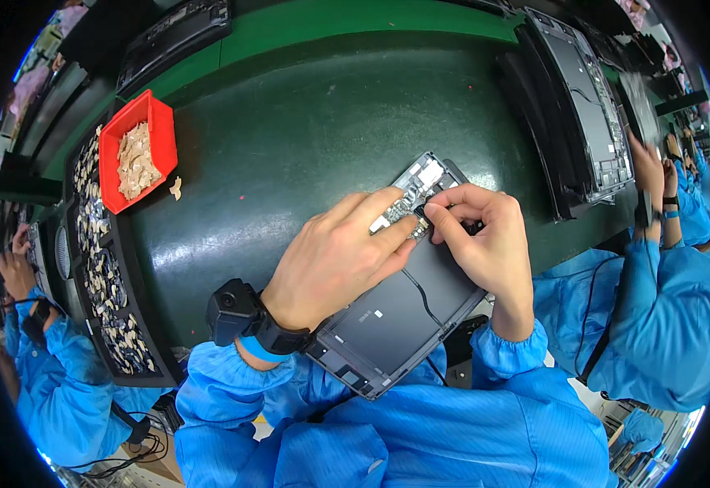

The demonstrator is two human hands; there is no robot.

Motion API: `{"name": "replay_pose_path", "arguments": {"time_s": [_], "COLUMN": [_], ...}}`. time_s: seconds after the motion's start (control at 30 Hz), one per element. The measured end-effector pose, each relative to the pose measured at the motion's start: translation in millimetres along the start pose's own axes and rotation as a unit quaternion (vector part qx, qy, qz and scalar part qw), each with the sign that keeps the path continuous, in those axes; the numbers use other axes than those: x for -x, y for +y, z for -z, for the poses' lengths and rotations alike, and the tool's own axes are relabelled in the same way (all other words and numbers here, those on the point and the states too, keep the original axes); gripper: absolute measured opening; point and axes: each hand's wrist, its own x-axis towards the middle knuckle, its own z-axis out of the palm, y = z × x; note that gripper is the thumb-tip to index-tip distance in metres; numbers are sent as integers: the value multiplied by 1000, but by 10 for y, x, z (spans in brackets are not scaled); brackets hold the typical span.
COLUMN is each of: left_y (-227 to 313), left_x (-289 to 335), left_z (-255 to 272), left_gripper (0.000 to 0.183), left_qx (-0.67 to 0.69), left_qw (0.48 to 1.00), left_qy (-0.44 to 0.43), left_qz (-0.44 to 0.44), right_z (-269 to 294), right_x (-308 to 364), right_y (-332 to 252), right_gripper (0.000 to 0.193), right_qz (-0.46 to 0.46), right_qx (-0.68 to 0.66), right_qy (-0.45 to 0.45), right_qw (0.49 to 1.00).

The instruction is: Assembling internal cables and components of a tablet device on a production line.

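An opened dark grey laptop casing [383, 325] lies slanted at the table's near edge, close to my body. Its circuit board [429, 172] shows at the far end, and a thin black cable [425, 294] runs along the casing. My left hand [330, 256] lies across the board, fingers stretched out and their tips on its parts. Beside those fingertips, my right hand [485, 240] pinches thumb and index finger together over the board. A small dark piece [420, 211] shows at the pinch; what exactly is held is too small to tell.
A red bin [164, 134] of beige pieces stands at the left, a loose piece [176, 189] beside it. Further left is a black tray [123, 305] of small parts. Similar casings [578, 106] stack at the right. Co-workers in blue [655, 317] flank me.
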Motion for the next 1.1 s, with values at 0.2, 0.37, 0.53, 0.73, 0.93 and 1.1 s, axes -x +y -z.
{"name": "replay_pose_path", "arguments": {"time_s": [0.2, 0.37, 0.53, 0.73, 0.93, 1.1], "left_y": [5, 5, 5, 33, 145, 359], "left_x": [-7, -14, -9, -25, -56, -118], "left_z": [6, 11, 10, -10, -50, 15], "left_gripper": [28, 29, 28, 30, 28, 29], "left_qx": [3, 0, -6, -21, -53, -152], "left_qw": [1000, 1000, 1000, 1000, 998, 988], "left_qy": [5, 4, 3, 8, -4, 6], "left_qz": [1, -3, -6, -7, 22, 20], "right_z": [6, -6, -13, 5, 189, 425], "right_x": [-12, -13, -4, -13, -74, -124], "right_y": [-7, 5, -49, -38, -116, 13], "right_gripper": [13, 13, 12, 13, 13, 18], "right_qz": [17, 21, 6, -9, -21, 9], "right_qx": [4, 7, 3, -15, -2, -67], "right_qy": [1, 3, -10, -22, -59, -21], "right_qw": [1000, 1000, 1000, 1000, 998, 998]}}
